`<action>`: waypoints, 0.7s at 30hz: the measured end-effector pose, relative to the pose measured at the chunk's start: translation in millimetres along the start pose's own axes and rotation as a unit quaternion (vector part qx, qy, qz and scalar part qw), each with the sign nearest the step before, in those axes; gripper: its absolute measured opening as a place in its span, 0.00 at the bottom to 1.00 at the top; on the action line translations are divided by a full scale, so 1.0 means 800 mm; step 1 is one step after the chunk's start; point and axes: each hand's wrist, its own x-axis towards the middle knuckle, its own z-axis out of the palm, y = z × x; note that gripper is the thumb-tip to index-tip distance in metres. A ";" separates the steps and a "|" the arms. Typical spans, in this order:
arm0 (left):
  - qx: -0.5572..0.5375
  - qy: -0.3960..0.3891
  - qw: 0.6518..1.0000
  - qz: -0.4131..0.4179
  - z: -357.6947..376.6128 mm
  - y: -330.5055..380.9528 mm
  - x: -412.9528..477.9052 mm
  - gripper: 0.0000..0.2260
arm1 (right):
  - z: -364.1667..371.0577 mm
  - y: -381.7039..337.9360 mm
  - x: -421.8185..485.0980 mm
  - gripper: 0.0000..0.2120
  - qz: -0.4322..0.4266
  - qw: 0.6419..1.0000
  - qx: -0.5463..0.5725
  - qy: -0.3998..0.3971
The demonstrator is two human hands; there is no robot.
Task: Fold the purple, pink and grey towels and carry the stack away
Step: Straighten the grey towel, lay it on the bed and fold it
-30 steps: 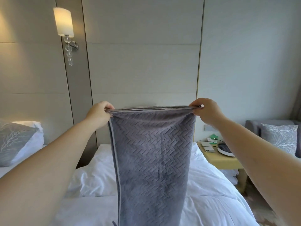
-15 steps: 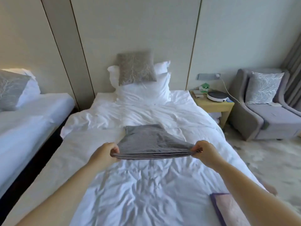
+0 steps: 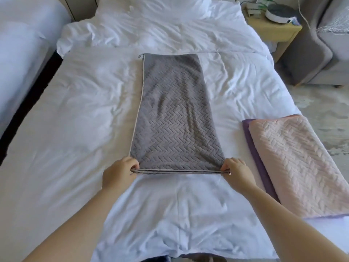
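The grey towel [image 3: 174, 114] lies as a long strip down the middle of the bed [image 3: 75, 120], its near corners pinched by the left hand [image 3: 120, 172] and right hand [image 3: 237, 173]. Carry that edge evenly onto the far edge, corners matched, before joining the pink towel [image 3: 300, 163] stacked on the purple towel [image 3: 258, 161] at the right.

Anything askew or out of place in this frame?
Nothing serious. The grey towel lies flat on the bed, slightly fanned. The pink towel sits offset on the purple towel, leaving a purple strip showing.
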 end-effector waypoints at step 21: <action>0.000 0.022 0.999 0.026 0.142 -0.034 -0.276 0.07 | 0.135 0.087 -0.249 0.12 -0.039 0.998 -0.036 -0.021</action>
